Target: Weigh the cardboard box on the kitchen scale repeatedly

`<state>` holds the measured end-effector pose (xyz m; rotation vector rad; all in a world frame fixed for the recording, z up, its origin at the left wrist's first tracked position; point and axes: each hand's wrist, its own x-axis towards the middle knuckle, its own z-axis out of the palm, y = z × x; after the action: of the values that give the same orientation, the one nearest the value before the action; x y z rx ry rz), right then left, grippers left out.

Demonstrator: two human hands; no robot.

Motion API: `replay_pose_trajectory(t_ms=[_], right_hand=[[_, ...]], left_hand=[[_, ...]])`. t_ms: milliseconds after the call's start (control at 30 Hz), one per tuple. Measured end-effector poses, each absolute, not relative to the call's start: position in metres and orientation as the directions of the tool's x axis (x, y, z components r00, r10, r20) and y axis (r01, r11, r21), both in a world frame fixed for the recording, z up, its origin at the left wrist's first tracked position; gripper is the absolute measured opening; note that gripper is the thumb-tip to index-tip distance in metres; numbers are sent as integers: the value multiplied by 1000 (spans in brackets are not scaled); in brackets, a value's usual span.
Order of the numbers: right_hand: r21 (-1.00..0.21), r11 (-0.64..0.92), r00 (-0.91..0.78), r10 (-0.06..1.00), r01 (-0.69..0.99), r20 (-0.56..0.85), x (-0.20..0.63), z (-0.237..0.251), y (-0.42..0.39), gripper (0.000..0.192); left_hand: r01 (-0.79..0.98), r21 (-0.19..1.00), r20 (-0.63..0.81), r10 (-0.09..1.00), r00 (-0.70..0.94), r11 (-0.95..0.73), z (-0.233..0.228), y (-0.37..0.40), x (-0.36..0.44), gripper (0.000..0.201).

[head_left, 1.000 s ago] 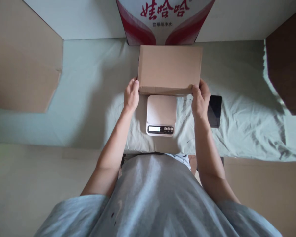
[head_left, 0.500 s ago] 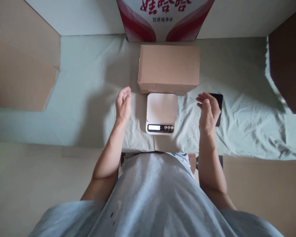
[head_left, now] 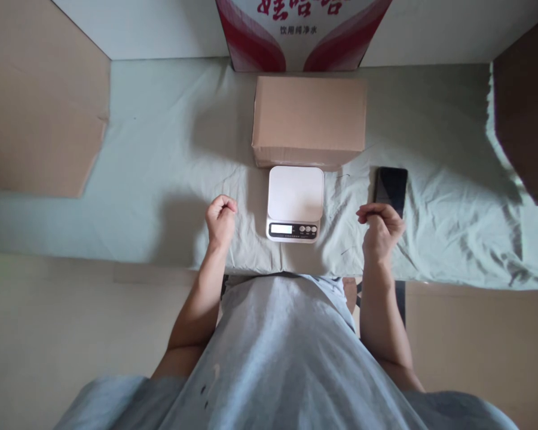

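Observation:
A white kitchen scale (head_left: 295, 194) lies on the cloth in front of me, its small display lit and its weighing plate bare. To its left is my left hand (head_left: 221, 222), fingers curled into a loose fist with nothing seen in them. My right hand (head_left: 381, 232) is on the other side of the scale, its fingers bent inward and closed, also holding nothing that I can see. A black phone (head_left: 391, 184) lies just beyond my right hand, which covers its near end. Neither hand touches the scale.
A closed cardboard box (head_left: 310, 113) stands right behind the scale. Behind it is a red and white carton (head_left: 296, 51) with printed characters. Cardboard panels (head_left: 40, 107) flank the left side, and a darker one (head_left: 526, 119) the right. Pale green cloth (head_left: 152, 131) covers the table.
Both hands have drawn back toward me, and their fingers have curled closed. More of the phone shows now. The scale and box stay in place, with a slight shift of the view.

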<state>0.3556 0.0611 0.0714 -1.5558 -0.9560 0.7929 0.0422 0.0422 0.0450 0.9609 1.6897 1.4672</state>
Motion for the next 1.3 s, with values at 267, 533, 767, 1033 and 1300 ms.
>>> replay_pose_trajectory(t_ms=[267, 533, 767, 1033, 1300], right_hand=[[-981, -94, 441, 898, 170, -9, 353, 73, 62, 24], [-987, -82, 431, 902, 136, -16, 352, 69, 65, 22], [-994, 8, 334, 942, 108, 43, 355, 63, 101, 33], [-969, 62, 124, 988, 238, 93, 335, 71, 146, 48], [-931, 258, 100, 951, 257, 292, 326, 113, 132, 47]], left_hand=[[129, 982, -57, 870, -489, 136, 46, 45, 41, 16], [154, 982, -28, 886, -462, 112, 45, 50, 46, 18], [139, 990, 41, 919, -393, 16, 56, 91, 47, 32], [85, 996, 8, 958, -286, 17, 48, 154, 58, 63], [74, 992, 124, 949, -291, -107, 82, 144, 65, 54]])
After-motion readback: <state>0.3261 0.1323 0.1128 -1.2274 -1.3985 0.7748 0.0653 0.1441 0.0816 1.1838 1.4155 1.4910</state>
